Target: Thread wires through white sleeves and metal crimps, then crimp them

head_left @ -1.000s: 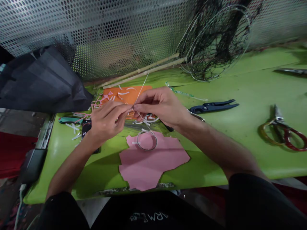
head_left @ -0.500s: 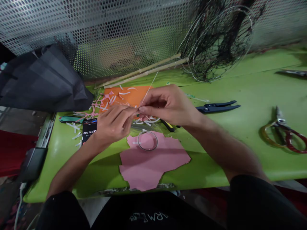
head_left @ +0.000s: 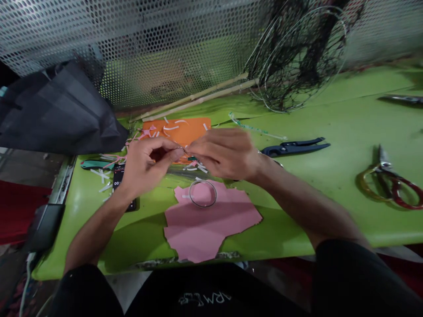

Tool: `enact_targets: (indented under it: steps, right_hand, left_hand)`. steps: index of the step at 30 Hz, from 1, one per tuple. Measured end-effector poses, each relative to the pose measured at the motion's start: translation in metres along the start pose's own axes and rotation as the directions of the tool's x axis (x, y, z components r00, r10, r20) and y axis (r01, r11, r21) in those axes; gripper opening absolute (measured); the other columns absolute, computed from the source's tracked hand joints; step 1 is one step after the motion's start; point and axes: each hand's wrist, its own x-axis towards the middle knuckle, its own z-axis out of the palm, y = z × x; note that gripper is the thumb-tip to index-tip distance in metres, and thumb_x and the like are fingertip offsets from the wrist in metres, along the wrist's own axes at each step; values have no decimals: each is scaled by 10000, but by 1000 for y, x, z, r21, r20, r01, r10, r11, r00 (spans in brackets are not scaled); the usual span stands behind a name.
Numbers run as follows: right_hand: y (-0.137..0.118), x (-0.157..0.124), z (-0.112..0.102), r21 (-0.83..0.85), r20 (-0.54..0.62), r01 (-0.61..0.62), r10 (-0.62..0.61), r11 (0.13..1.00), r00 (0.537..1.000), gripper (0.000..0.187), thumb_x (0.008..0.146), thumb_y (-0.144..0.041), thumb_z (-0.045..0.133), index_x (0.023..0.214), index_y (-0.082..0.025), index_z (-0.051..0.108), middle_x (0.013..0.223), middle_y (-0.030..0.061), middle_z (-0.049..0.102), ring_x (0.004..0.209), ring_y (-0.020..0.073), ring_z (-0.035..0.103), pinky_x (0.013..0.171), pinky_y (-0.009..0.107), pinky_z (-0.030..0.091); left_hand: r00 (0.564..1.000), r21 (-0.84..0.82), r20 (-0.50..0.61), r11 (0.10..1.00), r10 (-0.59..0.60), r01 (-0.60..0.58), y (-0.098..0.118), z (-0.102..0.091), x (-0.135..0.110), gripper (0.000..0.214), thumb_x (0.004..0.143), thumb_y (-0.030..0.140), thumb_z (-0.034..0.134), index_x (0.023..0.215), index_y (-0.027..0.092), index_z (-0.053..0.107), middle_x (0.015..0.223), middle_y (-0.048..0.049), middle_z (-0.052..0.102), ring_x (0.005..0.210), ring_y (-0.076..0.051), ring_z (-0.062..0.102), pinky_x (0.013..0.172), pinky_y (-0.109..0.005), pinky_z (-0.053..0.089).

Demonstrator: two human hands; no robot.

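Observation:
Over the orange sheet (head_left: 194, 127), my left hand (head_left: 148, 164) and my right hand (head_left: 228, 154) meet, fingertips nearly touching. Both are closed in a pinch on a thin strand (head_left: 183, 150), of which only a tiny bit shows between them. My right fingers hide the rest of it. Below the hands, a thin round ring (head_left: 216, 193) lies on a torn-edged piece of pink paper (head_left: 211, 224). White paper strips (head_left: 198, 166) are scattered under and around my fingers.
Dark blue pruning shears (head_left: 291, 147) and red-and-yellow-handled scissors (head_left: 385, 176) lie to the right. A phone (head_left: 131, 204) is partly behind my left wrist, near a green-handled tool (head_left: 94, 164). Behind are bamboo sticks (head_left: 201, 100), black netting on wire hoops (head_left: 297, 66) and a dark bag (head_left: 59, 114).
My right hand has turned so its back faces up, and my left hand has rolled thumb-side towards me. The white strand that stood up above the fingers no longer shows there.

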Motion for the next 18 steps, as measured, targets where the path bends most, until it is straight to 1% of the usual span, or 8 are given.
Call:
enact_targets:
  steps: [2, 4, 6, 10, 13, 14, 16, 18]
  right_hand:
    - [5, 1, -1, -151, 7, 270, -272, 951, 962, 234, 1034, -127, 483, 941, -189, 689, 822, 16, 758, 733, 135, 692, 664, 278, 582]
    - [11, 1, -2, -275, 15, 482, -498, 832, 867, 215, 1034, -155, 509, 958, -174, 709, 870, 37, 771, 783, 153, 704, 721, 293, 614]
    - [17, -2, 0, -309, 17, 523, -546, 794, 838, 189, 1029, -168, 533, 997, -182, 719, 923, 43, 778, 845, 162, 713, 763, 304, 627]
    - [26, -10, 8, -157, -114, 264, -283, 952, 952, 155, 1009, -185, 586, 1100, -228, 704, 1011, 29, 785, 936, 179, 738, 787, 342, 626]
    - [23, -8, 9, 25, -296, -48, 54, 999, 954, 54, 957, -201, 683, 977, -221, 729, 854, -1, 785, 759, 154, 728, 704, 309, 598]
    - [21, -5, 9, 161, -262, -190, 227, 969, 938, 61, 957, -220, 690, 925, -208, 740, 800, -1, 775, 706, 140, 713, 676, 289, 588]
    - [15, 2, 8, 506, 27, -455, 514, 733, 857, 217, 983, -315, 667, 837, -180, 754, 725, 6, 750, 639, 116, 687, 613, 244, 573]
    - [10, 9, 8, 714, 299, -573, 565, 401, 769, 296, 967, -408, 687, 820, -163, 764, 728, 17, 754, 641, 112, 694, 602, 226, 582]
  left_hand:
    - [983, -126, 137, 983, -120, 138, -2, -3, 4, 233, 838, 354, 818, 704, 175, 750, 563, 25, 650, 442, -60, 469, 407, -200, 329]
    - [946, -193, 271, 953, -179, 236, -6, -5, 8, 275, 816, 386, 834, 665, 176, 739, 525, 27, 621, 409, -58, 430, 385, -209, 307]
    - [938, -193, 293, 949, -185, 248, -10, -5, 10, 286, 816, 396, 833, 657, 178, 736, 531, 21, 631, 409, -62, 438, 386, -213, 315]
    - [999, -22, 28, 999, -36, 36, -15, -4, 7, 181, 859, 332, 796, 750, 190, 767, 667, 1, 733, 526, -87, 586, 473, -208, 423]
    - [977, 213, -117, 965, 180, -153, -15, -6, 4, 91, 893, 253, 759, 819, 206, 781, 723, 9, 761, 568, -88, 618, 517, -212, 456]
    - [957, 284, -132, 934, 260, -215, -15, -6, 3, 74, 899, 233, 752, 836, 208, 780, 729, 11, 764, 572, -88, 620, 523, -216, 460]
    - [905, 397, -141, 860, 402, -320, -15, -6, 1, 50, 902, 189, 743, 867, 203, 775, 757, 7, 775, 602, -94, 643, 548, -222, 477]
    - [854, 471, -132, 790, 504, -394, -16, -6, 0, 66, 900, 141, 729, 899, 196, 766, 794, 1, 788, 653, -104, 681, 589, -224, 508]
